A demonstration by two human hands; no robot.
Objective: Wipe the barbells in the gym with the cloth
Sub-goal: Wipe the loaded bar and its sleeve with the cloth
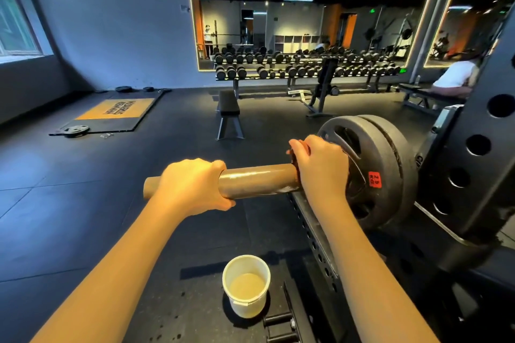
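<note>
A barbell sleeve (256, 179), brownish and shiny, sticks out to the left from two black weight plates (373, 172) that sit on a rack. My left hand (195, 184) grips the sleeve near its free end, fingers wrapped round it. My right hand (320, 164) holds a dark cloth (294, 160) pressed round the sleeve right against the inner plate. Only a small edge of the cloth shows under the fingers. A red label (374, 179) marks the plate.
A white bucket (246, 284) with cloudy water stands on the black floor below the sleeve. The rack upright (479, 153) with round holes rises at the right. A flat bench (228, 108), a dumbbell rack (306, 69) and a seated person (457, 78) lie beyond.
</note>
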